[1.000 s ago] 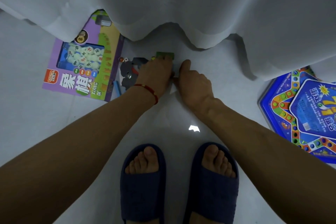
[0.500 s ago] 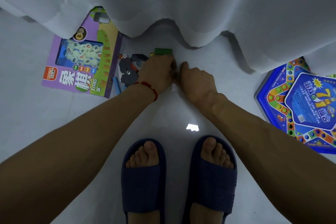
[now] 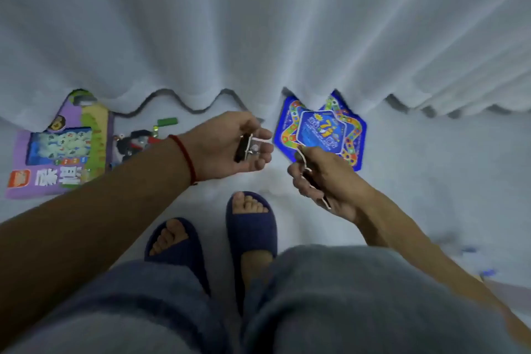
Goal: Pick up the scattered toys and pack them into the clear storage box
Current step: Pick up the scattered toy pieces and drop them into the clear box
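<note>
From the head camera, both hands have come up off the floor, where half a second ago they were pressed together at the curtain's foot beside the green block. The left hand (image 3: 230,146), palm up with fingers loosely curled, cradles a small dark toy piece (image 3: 244,148) with a clear, shiny part. The right hand (image 3: 324,181) grips a thin dark piece with a pale edge (image 3: 311,181); what either piece is stays too blurred to tell.

The person has also straightened, so the knees now fill the near frame. Still on the floor (image 3: 431,181) lie the purple chess-set box (image 3: 57,152) at far left, a dark toy (image 3: 138,142) and the green block (image 3: 166,121) near it, and the blue board-game box (image 3: 321,131) to the right, partly under the curtain (image 3: 258,37).

The clear storage box is not in view, so these two pieces probably need carrying to it next, and several toys remain.
</note>
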`<state>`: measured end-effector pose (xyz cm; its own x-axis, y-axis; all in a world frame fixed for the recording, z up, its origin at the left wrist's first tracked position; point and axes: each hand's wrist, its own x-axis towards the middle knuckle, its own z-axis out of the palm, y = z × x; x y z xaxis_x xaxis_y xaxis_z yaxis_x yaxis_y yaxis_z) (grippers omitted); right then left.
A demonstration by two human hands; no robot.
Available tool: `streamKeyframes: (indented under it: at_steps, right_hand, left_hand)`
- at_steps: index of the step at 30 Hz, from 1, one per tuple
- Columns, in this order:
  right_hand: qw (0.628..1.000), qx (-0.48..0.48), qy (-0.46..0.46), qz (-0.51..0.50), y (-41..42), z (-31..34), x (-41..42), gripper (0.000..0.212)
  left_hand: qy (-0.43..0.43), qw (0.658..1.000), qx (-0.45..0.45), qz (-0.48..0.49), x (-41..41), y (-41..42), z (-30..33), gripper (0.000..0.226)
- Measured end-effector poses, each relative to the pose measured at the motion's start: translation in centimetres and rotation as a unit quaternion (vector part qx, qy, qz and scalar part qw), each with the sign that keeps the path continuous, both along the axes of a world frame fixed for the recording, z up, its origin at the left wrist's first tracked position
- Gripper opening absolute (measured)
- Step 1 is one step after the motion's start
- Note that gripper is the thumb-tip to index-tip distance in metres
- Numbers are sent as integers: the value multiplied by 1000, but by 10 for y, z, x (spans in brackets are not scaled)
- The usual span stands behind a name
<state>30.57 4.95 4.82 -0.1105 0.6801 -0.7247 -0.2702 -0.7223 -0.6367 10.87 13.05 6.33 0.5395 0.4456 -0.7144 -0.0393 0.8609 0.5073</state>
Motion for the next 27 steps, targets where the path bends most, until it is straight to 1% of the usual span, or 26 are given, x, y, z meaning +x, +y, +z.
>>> streamKeyframes:
  at_steps: [2,4,5,6,8,9,10,11,14,15,16,18,19,21,23,24,26,27]
  right_hand:
    - [995,11,15,-100,-48,39,41,30]
    - [976,19,-7,-216,-102,68,84,24]
    - [965,19,-44,-259,-131,80,101,21]
    - [952,13,-101,-289,-160,89,117,20]
    - [916,-8,-209,-341,-214,93,145,21]
    - [899,-20,-237,-369,-238,93,154,21]
    - [887,-30,-237,-395,-258,91,162,20]
    - [881,-41,-218,-419,-275,90,167,19]
    - [859,-62,-121,-494,-310,85,174,23]
    - [852,-62,-111,-509,-317,84,177,20]
    - [845,-65,-113,-519,-323,85,179,17]
    - [838,-64,-137,-525,-328,87,181,17]
    - [835,-58,-148,-527,-329,88,181,17]
    - [834,-43,-167,-525,-321,94,179,15]
    - [846,-16,-182,-502,-301,99,171,14]
    - [854,-7,-194,-482,-286,105,164,19]
    - [886,17,-200,-417,-243,108,146,29]
    - [904,36,-195,-378,-219,112,132,29]
  left_hand:
    - [31,994,49,-95,41,-11,49,22]
    - [92,966,128,-204,88,-31,92,22]
    - [123,945,168,-252,112,-44,111,22]
    - [144,923,203,-294,135,-60,129,21]
    - [157,889,240,-357,182,-94,156,20]
    - [154,876,248,-383,204,-111,166,21]
    - [148,866,252,-406,225,-128,173,23]
    - [141,854,254,-431,244,-145,179,28]
    - [132,819,256,-496,281,-194,189,51]
    - [137,809,262,-507,287,-207,190,55]
    - [148,801,275,-510,290,-215,189,57]
    - [170,793,309,-497,285,-215,184,56]
    - [172,796,319,-484,278,-208,182,52]
    - [169,815,335,-441,257,-178,186,41]
    - [181,836,363,-369,223,-138,195,32]
    - [192,845,377,-326,199,-115,199,29]
    - [225,861,387,-243,139,-69,199,27]
    - [249,865,382,-208,102,-49,193,27]
